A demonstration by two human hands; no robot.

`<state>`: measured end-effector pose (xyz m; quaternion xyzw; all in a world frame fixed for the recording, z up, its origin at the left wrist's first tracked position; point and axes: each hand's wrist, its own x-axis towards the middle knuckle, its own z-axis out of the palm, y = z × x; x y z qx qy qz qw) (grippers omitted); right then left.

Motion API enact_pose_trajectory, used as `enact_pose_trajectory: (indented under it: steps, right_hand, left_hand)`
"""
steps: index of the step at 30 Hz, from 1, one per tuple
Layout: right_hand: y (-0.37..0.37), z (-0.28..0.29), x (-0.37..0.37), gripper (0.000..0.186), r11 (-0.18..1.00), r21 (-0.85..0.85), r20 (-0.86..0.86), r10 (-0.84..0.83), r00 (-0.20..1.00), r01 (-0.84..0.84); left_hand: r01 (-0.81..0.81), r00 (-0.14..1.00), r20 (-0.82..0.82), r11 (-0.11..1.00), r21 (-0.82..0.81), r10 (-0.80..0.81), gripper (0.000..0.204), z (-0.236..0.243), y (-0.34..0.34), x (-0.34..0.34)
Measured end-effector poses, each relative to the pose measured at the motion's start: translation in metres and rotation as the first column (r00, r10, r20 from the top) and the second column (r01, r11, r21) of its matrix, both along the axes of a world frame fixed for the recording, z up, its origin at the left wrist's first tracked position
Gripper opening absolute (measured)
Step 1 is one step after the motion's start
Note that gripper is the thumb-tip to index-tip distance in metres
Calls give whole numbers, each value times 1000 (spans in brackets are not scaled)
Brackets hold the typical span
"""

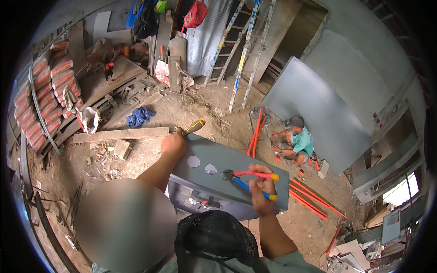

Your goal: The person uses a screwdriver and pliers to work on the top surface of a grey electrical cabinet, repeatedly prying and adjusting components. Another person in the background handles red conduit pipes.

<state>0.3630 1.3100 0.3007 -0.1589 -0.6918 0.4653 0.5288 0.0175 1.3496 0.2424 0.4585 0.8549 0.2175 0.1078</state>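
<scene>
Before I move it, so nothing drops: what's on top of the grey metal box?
Two round holes pierce the grey metal box's top. The left hand, holding a yellow-handled tool, is at one corner; the right hand holds pliers over it. Anything beneath them is hidden.

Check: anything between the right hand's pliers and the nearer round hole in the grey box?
Nothing visible: only bare surface of the grey box shows between the pliers in the right hand and the nearer round hole. The left hand, with a yellow-and-black tool, is beyond the other hole.
</scene>
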Motion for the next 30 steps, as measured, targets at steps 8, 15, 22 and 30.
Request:
enact_pose_trajectory:
  steps: [8, 15, 22, 30]
  right_hand:
    - [1, 30, -34, 58, 974, -194, -93, 102, 990, -119]
    - [35, 52, -68, 19, 960, -173, -12, 219, 976, -218]
    - [49, 59, -100, 22, 988, -138, 209, 93, 973, -65]
    - [-22, 9, -65, 26, 761, 643, 144, -15, 989, -82]
  left_hand:
    - [-19, 1000, -18, 1000, 8, 19, 34, -4, 1, 0]
    - [-47, 999, 15, 999, -2, 47, 36, 4, -1, 8]
    - [-40, 999, -27, 999, -14, 39, 35, -16, 7, 0]
    - [-50, 996, -76, 998, -23, 48, 36, -9, 2, 6]
